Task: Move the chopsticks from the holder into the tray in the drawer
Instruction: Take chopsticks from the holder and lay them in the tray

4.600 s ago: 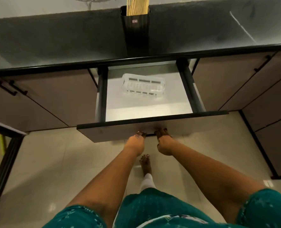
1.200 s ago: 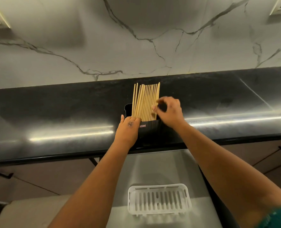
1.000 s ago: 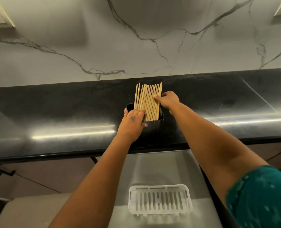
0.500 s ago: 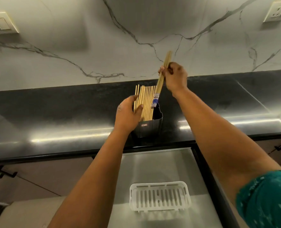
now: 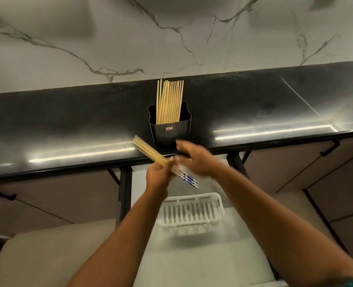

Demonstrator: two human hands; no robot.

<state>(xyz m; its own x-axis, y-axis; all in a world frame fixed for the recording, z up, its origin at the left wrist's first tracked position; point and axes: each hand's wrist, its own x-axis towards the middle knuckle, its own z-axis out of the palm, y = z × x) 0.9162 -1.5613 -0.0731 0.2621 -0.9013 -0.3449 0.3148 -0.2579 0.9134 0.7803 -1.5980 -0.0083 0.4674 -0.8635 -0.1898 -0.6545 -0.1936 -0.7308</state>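
Her left hand (image 5: 158,175) is closed around a small bundle of chopsticks (image 5: 148,151) above the open drawer (image 5: 192,257); the right hand (image 5: 194,160), blurred, hovers spread beside it. More chopsticks (image 5: 169,101) stand in the black holder (image 5: 170,131) on the bench (image 5: 68,121); the white tray (image 5: 191,211) lies below.

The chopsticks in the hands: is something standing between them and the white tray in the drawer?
Nothing visible does. The held chopsticks, gripped by the left hand with the right hand beside, hang above the open drawer. The white tray below lies empty and uncovered.
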